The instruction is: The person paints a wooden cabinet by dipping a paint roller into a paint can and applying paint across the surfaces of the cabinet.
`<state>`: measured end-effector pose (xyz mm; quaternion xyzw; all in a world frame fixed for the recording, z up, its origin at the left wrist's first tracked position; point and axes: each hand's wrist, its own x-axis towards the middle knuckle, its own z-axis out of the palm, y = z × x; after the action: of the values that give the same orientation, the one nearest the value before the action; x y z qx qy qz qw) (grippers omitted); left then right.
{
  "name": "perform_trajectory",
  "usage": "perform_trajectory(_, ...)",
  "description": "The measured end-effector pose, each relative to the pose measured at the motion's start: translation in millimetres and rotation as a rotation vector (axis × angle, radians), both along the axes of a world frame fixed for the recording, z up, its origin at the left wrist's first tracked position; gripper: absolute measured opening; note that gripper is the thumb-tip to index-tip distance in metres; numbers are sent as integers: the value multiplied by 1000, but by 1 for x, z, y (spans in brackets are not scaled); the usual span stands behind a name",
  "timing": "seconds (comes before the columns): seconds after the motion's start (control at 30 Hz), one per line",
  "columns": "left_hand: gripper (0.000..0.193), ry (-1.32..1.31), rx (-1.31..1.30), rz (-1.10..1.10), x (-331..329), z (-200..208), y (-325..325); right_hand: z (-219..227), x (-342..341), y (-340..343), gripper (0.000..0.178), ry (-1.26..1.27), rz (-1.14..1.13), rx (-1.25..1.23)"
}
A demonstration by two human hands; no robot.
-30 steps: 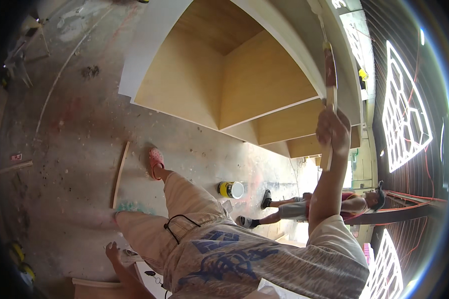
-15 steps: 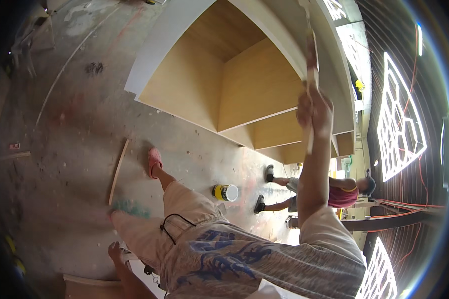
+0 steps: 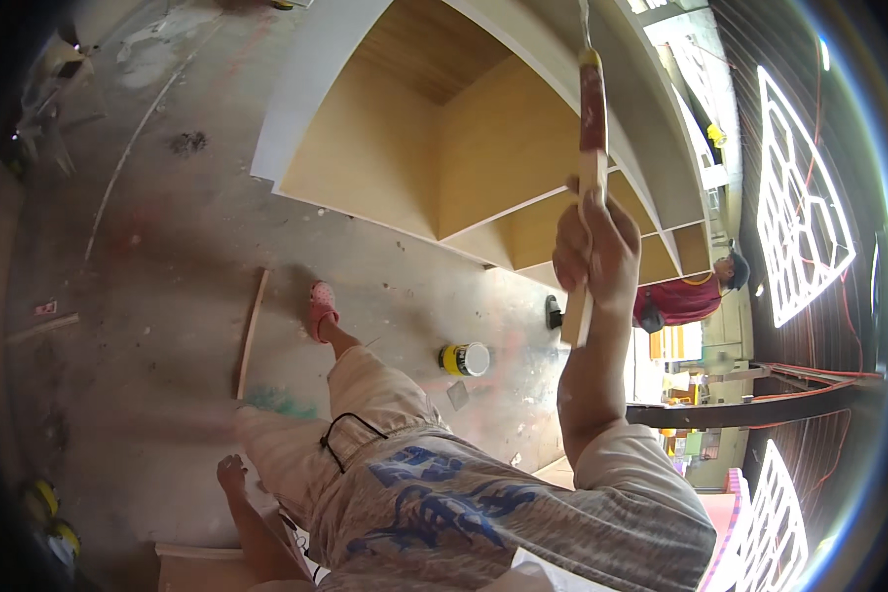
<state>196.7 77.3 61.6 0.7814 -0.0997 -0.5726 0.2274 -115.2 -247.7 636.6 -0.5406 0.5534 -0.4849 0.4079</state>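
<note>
My right hand (image 3: 598, 247) is raised in front of the cabinet, its fingers wrapped round a long wooden-handled tool (image 3: 592, 109). The tool has a pale wooden grip, a reddish-brown middle, a yellowish collar and a thin grey tip that runs out of the top of the view, so its working end cannot be made out. Behind it stands a large cabinet (image 3: 365, 148) with pale wood compartments and white edges. At the lower left my left hand (image 3: 231, 475) hangs beside my leg, fingers apart, with nothing visible in it.
A yellow and black paint can (image 3: 464, 359) with a pale lid stands on the stained concrete floor (image 3: 158, 326). A wooden strip (image 3: 253, 333) lies near my foot. Beyond the cabinet is a person in a maroon top (image 3: 681, 299). A dark curved beam (image 3: 750, 412) crosses at the right.
My right hand and the tool have shifted slightly left and lower, and the blur has lessened. The other person is now more hidden behind my arm and the cabinet. The whole view has shifted slightly.
</note>
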Motion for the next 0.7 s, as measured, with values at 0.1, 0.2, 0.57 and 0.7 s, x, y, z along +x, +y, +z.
perform_trajectory(0.1,37,15,-46,202,19,21,9,7,19,-48,27,105,-143,0)
perform_trajectory(0.2,37,-85,-17,192,30,32,20,2,32,-65,30,131,-53,-30)
perform_trajectory(0.57,34,63,164,247,-13,-3,58,-9,31,-93,29,223,-127,-58)
perform_trajectory(0.7,35,25,115,263,-27,-9,47,24,32,-216,30,355,-129,-73)
